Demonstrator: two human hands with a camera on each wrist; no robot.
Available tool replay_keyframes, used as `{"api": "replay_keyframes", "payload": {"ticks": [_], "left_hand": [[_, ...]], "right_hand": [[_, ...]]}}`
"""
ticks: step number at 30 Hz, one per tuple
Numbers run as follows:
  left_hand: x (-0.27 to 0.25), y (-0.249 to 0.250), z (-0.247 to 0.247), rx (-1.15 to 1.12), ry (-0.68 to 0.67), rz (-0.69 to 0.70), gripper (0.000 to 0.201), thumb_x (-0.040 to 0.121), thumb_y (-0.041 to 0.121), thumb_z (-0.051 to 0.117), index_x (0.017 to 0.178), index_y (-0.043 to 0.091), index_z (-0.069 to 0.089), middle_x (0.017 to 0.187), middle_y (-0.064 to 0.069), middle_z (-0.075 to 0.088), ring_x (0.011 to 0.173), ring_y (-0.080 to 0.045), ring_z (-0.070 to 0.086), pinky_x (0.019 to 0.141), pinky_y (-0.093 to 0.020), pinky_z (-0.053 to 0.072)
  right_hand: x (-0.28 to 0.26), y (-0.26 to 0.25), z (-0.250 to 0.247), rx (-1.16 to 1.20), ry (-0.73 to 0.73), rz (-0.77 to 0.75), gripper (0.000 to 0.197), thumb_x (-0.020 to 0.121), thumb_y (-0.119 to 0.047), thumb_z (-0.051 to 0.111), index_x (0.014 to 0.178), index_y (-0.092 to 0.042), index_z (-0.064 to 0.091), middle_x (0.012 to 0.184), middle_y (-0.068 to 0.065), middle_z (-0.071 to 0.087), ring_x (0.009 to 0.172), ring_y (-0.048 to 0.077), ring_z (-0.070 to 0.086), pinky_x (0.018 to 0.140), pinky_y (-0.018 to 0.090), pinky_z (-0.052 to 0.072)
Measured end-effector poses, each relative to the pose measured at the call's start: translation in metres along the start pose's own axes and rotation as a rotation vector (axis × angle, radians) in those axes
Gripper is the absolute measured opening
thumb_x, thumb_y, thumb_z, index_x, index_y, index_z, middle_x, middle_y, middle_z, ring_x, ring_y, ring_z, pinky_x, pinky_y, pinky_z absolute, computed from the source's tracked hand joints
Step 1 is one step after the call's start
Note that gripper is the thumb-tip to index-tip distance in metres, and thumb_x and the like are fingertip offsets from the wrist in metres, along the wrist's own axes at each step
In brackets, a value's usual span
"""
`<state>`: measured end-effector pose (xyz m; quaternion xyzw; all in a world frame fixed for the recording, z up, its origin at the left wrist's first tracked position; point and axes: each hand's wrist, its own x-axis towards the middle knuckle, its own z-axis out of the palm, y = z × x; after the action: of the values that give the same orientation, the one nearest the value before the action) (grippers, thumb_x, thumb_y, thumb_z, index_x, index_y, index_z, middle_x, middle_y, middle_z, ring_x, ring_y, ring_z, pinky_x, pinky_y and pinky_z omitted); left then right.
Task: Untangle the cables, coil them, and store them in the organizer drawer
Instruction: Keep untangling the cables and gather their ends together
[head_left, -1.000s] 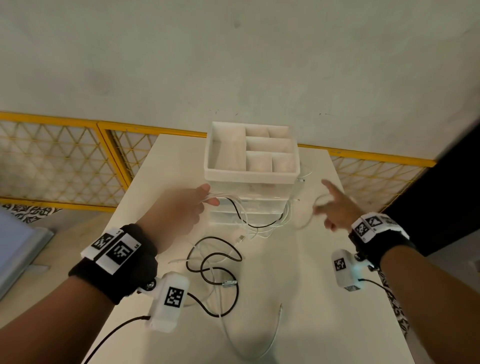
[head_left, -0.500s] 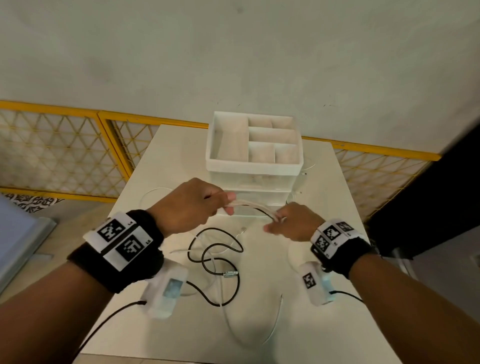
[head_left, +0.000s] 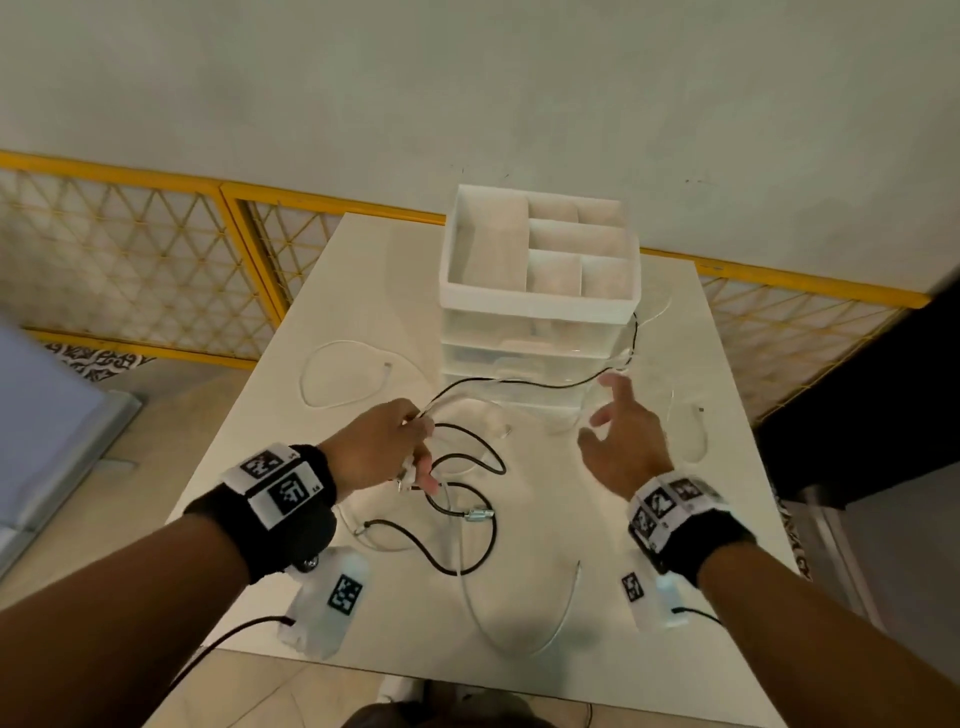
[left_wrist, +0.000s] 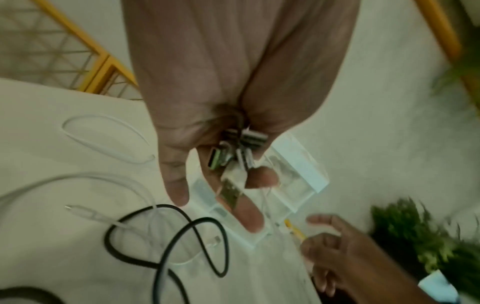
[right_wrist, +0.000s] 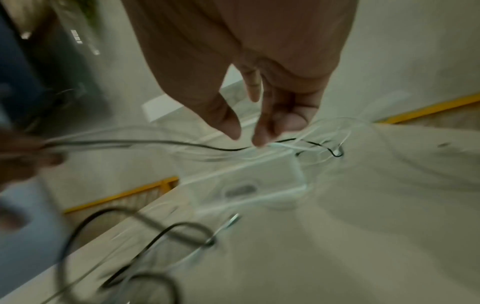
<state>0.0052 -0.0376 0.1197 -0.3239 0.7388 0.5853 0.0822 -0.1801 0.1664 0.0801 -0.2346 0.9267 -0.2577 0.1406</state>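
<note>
Left hand (head_left: 382, 449) clamped on a bunch of plugs (left_wrist: 235, 152), w/ black + white cables running out of the fist. Right hand (head_left: 621, 441) spread open, holding nothing; fingertips at the strands stretched to the right, near the organizer (head_left: 537, 306), contact unclear (blurry). Rest of the cables: black cable (head_left: 457, 499) looped mid-table, white cable (head_left: 519, 618) curving at near edge, another white loop (head_left: 345, 374) far left. Drawers look shut.

Handling, my read: light, floppy, thin white ones slip + snag easily. Grab by plug housings, not mid-wire; feed one end through loops, don't yank. Coil loosely.
</note>
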Motion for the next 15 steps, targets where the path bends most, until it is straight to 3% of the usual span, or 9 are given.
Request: {"api": "replay_keyframes", "payload": {"ticks": [2,3,4,6,7,9,10,12,15], "left_hand": [[0.000,0.007,-0.002,-0.126,0.010,0.026,0.021,0.104,0.017,0.045,0.094,0.002,0.056,0.068,-0.013,0.064,0.074,-0.033,0.073,0.056,-0.022,0.050],[0.001,0.011,-0.003,-0.213,0.014,0.029,0.022,0.104,0.016,0.045,0.095,0.001,0.059,0.065,-0.010,0.061,0.068,-0.029,0.072,0.064,-0.028,0.052],[0.001,0.015,-0.004,-0.317,0.007,0.020,0.022,0.104,0.015,0.045,0.097,0.000,0.060,0.062,-0.007,0.056,0.060,-0.024,0.067,0.065,-0.033,0.053],[0.003,0.025,-0.006,-0.498,-0.011,-0.015,0.021,0.104,0.015,0.045,0.101,0.002,0.061,0.057,0.000,0.045,0.050,-0.015,0.052,0.055,-0.030,0.050],[0.004,0.030,-0.007,-0.554,-0.005,-0.028,0.021,0.104,0.018,0.045,0.100,0.004,0.060,0.055,0.002,0.040,0.048,-0.013,0.046,0.050,-0.027,0.047],[0.005,0.038,-0.010,-0.639,0.024,-0.048,0.023,0.104,0.025,0.046,0.088,0.011,0.056,0.056,0.004,0.036,0.045,-0.011,0.040,0.044,-0.023,0.041],[0.005,0.040,-0.013,-0.673,0.046,-0.052,0.026,0.104,0.027,0.046,0.083,0.013,0.053,0.058,0.003,0.038,0.045,-0.011,0.041,0.043,-0.022,0.041],[0.004,0.041,-0.018,-0.704,0.112,-0.031,0.032,0.105,0.028,0.043,0.078,0.013,0.049,0.064,-0.002,0.051,0.053,-0.015,0.051,0.045,-0.025,0.048],[0.001,0.037,-0.020,-0.631,0.140,0.070,0.028,0.106,0.023,0.041,0.082,0.011,0.050,0.086,-0.015,0.072,0.078,-0.024,0.069,0.071,-0.035,0.060]], "right_hand": [[-0.019,-0.010,0.023,-0.011,-0.109,-0.122,0.028,0.084,-0.023,0.068,0.109,-0.030,0.059,0.092,-0.005,0.069,0.086,0.020,0.065,0.088,0.040,0.055],[-0.026,-0.016,0.034,-0.046,-0.227,-0.178,0.025,0.085,-0.027,0.069,0.108,-0.033,0.061,0.097,-0.006,0.067,0.090,0.019,0.065,0.091,0.041,0.054],[-0.030,-0.022,0.046,-0.108,-0.336,-0.215,0.034,0.086,-0.032,0.069,0.119,-0.034,0.060,0.112,-0.004,0.064,0.103,0.020,0.063,0.098,0.041,0.051],[-0.031,-0.036,0.067,-0.198,-0.459,-0.223,0.062,0.090,-0.038,0.065,0.146,-0.036,0.037,0.149,-0.002,0.042,0.131,0.025,0.050,0.110,0.044,0.042],[-0.030,-0.044,0.074,-0.210,-0.471,-0.217,0.063,0.092,-0.039,0.062,0.149,-0.035,0.033,0.155,-0.003,0.035,0.135,0.026,0.047,0.111,0.044,0.040],[-0.024,-0.053,0.085,-0.245,-0.439,-0.227,0.039,0.096,-0.038,0.057,0.134,-0.028,0.054,0.140,0.001,0.052,0.123,0.028,0.056,0.102,0.041,0.047],[-0.022,-0.057,0.084,-0.223,-0.407,-0.230,0.026,0.097,-0.036,0.055,0.118,-0.024,0.065,0.120,0.003,0.064,0.108,0.027,0.062,0.093,0.038,0.051],[-0.018,-0.062,0.070,-0.056,-0.335,-0.283,0.020,0.098,-0.032,0.056,0.091,-0.019,0.070,0.085,0.000,0.068,0.082,0.023,0.064,0.077,0.033,0.050],[-0.013,-0.082,0.027,0.120,-0.218,-0.401,0.022,0.097,-0.032,0.059,0.086,-0.018,0.072,0.075,0.002,0.073,0.072,0.022,0.068,0.071,0.033,0.055]]}}
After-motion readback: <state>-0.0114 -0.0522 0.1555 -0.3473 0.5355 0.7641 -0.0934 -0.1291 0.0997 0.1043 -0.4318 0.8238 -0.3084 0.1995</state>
